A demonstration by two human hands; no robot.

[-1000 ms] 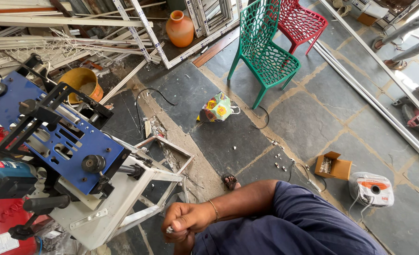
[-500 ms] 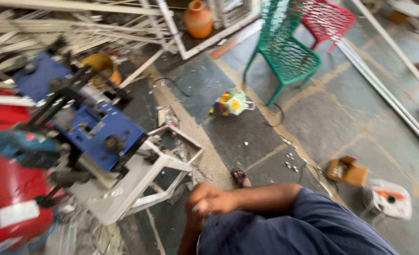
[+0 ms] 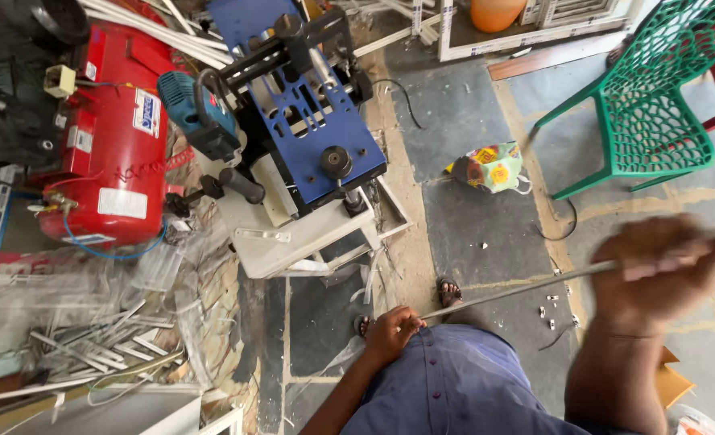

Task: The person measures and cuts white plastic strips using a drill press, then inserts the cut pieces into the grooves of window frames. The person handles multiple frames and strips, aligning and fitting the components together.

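A long thin pale strip (image 3: 526, 287) runs across my front from lower left to upper right. My left hand (image 3: 391, 332) is closed on its near end, just above my blue shirt (image 3: 454, 387). My right hand (image 3: 662, 266), blurred by motion, is closed around the strip farther along, at the right. My sandalled feet (image 3: 449, 291) show on the stone floor below the strip.
A blue and white machine on a stand (image 3: 309, 153) is ahead on the left, with a red compressor tank (image 3: 116, 137) beside it. Cut white strips (image 3: 108, 346) lie at lower left. A green chair (image 3: 647, 121) and a colourful bag (image 3: 490, 167) are at the right.
The view has swung left and down toward the machine and the compressor. My right hand has come into view gripping the strip, and my left hand now holds the strip's near end.
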